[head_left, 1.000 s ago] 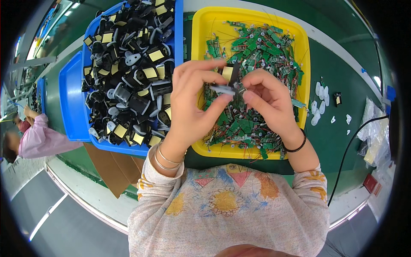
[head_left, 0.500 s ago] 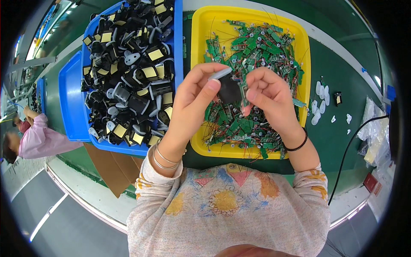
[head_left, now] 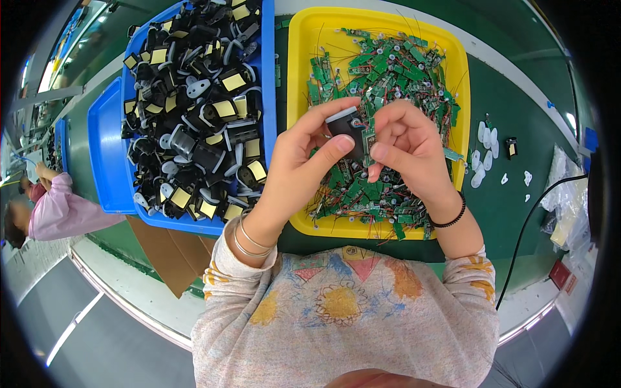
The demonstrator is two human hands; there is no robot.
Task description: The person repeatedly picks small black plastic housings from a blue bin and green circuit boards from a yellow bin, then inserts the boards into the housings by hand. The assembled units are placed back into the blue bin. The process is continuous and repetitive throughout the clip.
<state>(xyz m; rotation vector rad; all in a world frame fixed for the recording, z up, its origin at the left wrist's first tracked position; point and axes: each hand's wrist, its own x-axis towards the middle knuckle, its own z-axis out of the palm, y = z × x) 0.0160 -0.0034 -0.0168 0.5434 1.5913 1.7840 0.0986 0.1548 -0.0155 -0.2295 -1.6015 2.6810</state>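
Above the yellow tray [head_left: 299,58], my left hand [head_left: 303,157] grips a black plastic housing [head_left: 350,146] with a grey rim, thumb on its face. The housing's grey-edged side is tilted up, and a small round part with wires shows there. Close to its right, my right hand [head_left: 409,150] pinches a narrow green circuit board [head_left: 368,143] upright between thumb and fingers. Whether board and housing touch, I cannot tell. Below them lies a heap of green circuit boards [head_left: 401,71] with thin wires in the tray.
A blue bin [head_left: 270,77] on the left is heaped with black housings [head_left: 194,145] bearing cream pads. To the right lie white oval pieces [head_left: 478,178], a small black part [head_left: 512,148], clear plastic bags [head_left: 561,187] and a black cable [head_left: 527,220]. Another person [head_left: 65,210] sits far left.
My left hand has turned the housing, so its grey-rimmed side and the wired round part now show. It has moved slightly right. My right hand stays nearly in place with the board.
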